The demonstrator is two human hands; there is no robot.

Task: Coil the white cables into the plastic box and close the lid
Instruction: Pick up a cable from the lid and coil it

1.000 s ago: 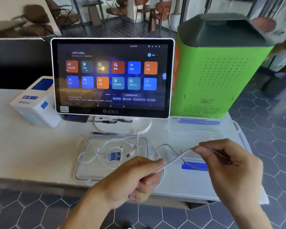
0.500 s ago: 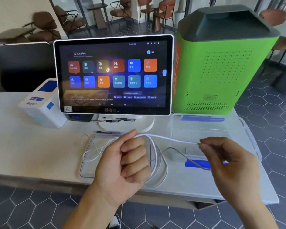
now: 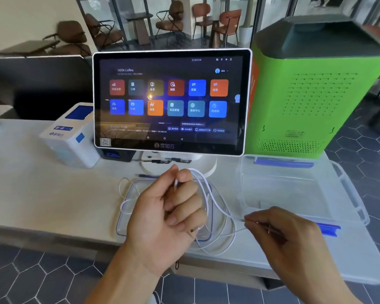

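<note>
We stood at a pale surface (image 3: 42,194) that carried, largest first, a green machine (image 3: 312,95) at the right rear, a touchscreen terminal (image 3: 169,102) in the middle and a small white printer (image 3: 70,137) to the left. In front of the machine lay the clear plastic box (image 3: 294,189), open, with blue latches. Just left of it, below the terminal, the clear lid (image 3: 127,216) lay flat with loose loops of white cable (image 3: 215,205) resting on and around it.

Our left hand (image 3: 169,213) hovered over the lid, its fingers (image 3: 182,200) curled round several turns of cable. Our right hand (image 3: 285,235), in front of the box, pinched the cable's running end between thumb and fingertip.

We judged the coil only partly wound and nothing yet boxed. The slack still lying on the lid could snag its rim and drag it off the near edge of the surface if we pulled hard. Loose turns could also slip off our left fingers and spring apart before reaching the box.
</note>
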